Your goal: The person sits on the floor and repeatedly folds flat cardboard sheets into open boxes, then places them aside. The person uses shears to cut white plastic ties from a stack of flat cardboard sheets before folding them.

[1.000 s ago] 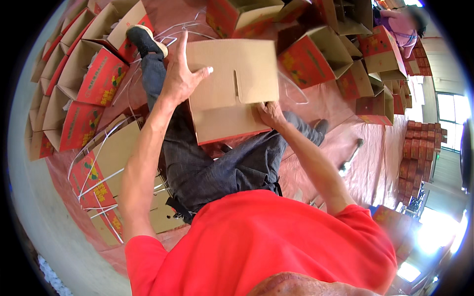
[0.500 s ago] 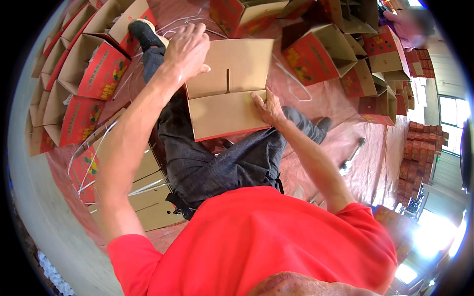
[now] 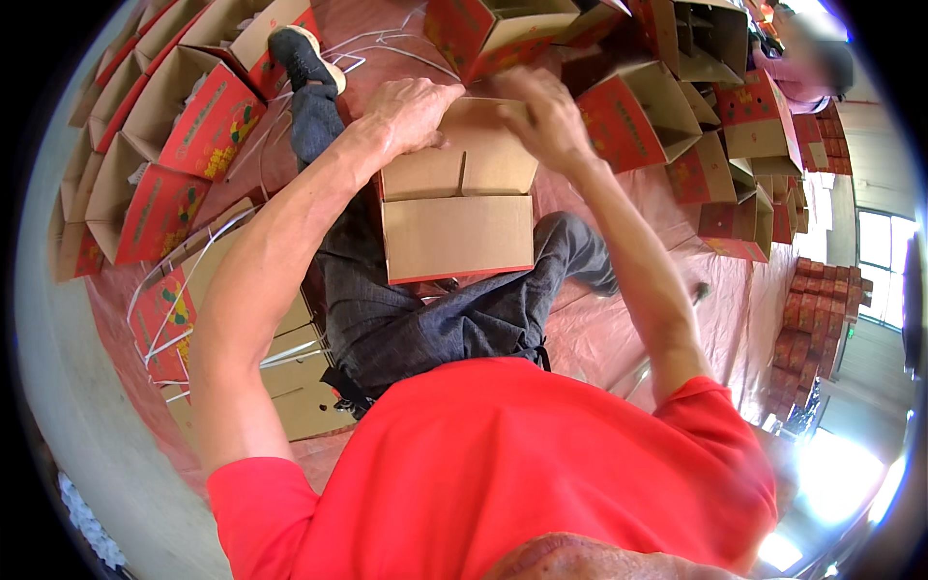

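A cardboard box (image 3: 459, 237) stands between my legs, plain brown with a red lower edge and a slot in its upper panel. At the box's far left edge, my left hand (image 3: 416, 114) is closed, fingers bent over the rim and thumb on the near side. My right hand (image 3: 553, 121) is at the far right corner, blurred by motion, its thumb and fingers apart with nothing seen between them. The far side of the box is hidden behind both hands.
Open red-and-brown cartons stand in rows at the left (image 3: 208, 126) and right (image 3: 628, 116). A strapped bundle of flat cartons (image 3: 300, 387) lies beside my left leg. Loose white straps (image 3: 387, 41) lie ahead on the red floor sheet (image 3: 667, 242). Another person (image 3: 797, 82) is at the far right.
My right hand has left the box's near right side and moved up to its far corner. My left hand has come down and right onto the far edge. The box now sits straighter.
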A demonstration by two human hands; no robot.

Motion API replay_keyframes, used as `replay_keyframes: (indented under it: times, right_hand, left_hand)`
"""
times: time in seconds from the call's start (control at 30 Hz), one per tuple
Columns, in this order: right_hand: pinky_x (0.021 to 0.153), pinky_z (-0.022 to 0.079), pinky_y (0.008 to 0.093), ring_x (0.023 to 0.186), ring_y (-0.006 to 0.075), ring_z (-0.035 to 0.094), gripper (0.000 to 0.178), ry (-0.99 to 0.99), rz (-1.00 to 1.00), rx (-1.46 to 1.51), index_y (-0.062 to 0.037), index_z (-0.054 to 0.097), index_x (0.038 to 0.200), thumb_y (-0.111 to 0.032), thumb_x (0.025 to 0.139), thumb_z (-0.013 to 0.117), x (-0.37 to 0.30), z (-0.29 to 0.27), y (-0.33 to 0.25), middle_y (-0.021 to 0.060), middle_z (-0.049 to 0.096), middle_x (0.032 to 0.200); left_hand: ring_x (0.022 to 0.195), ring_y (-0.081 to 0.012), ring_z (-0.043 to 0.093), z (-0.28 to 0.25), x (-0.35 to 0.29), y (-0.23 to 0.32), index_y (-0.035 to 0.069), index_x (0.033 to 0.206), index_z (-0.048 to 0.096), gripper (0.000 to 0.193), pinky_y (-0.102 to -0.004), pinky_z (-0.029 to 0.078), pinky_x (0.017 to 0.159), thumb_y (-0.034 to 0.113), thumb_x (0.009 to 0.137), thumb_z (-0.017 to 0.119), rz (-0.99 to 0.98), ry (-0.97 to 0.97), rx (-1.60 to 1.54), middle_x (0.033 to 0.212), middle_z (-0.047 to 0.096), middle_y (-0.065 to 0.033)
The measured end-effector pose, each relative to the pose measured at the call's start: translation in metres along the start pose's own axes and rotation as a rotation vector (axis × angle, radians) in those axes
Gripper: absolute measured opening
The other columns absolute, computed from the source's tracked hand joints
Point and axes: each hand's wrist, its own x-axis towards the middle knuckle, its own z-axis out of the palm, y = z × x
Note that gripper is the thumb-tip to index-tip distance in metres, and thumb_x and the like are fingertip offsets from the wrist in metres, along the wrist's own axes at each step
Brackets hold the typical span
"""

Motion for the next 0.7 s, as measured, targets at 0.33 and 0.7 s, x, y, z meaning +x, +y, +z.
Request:
replay_keyframes:
  times: [0.33,0.7]
  right_hand:
    - [0.102,0.057,0.0475,0.128,0.0385,0.068,0.045,0.042,0.046,-0.01,-0.0033,0.073,0.124,-0.025,0.087,0.086,-0.036,-0.005,-0.045,0.0175,0.076,0.125]
    - [0.131,0.025,0.0545,0.161,0.0437,0.03,0.076,-0.389,0.182,0.056,0.0069,0.052,0.151,-0.037,0.093,0.076,-0.147,0.014,-0.093,0.0285,0.042,0.166]
  left_hand:
    - [0.09,-0.0334,0.076,0.025,-0.049,0.039,0.008,0.117,0.063,0.032,-0.0469,0.061,0.079,0.005,0.086,0.07,-0.039,0.177,0.107,0.09,0.075,-0.0125]
    - [0.16,-0.0402,0.029,0.107,-0.104,0.065,0.01,0.163,0.044,0.086,-0.0551,0.02,0.133,0.045,0.09,0.074,0.042,0.096,0.079,0.169,0.038,-0.0204]
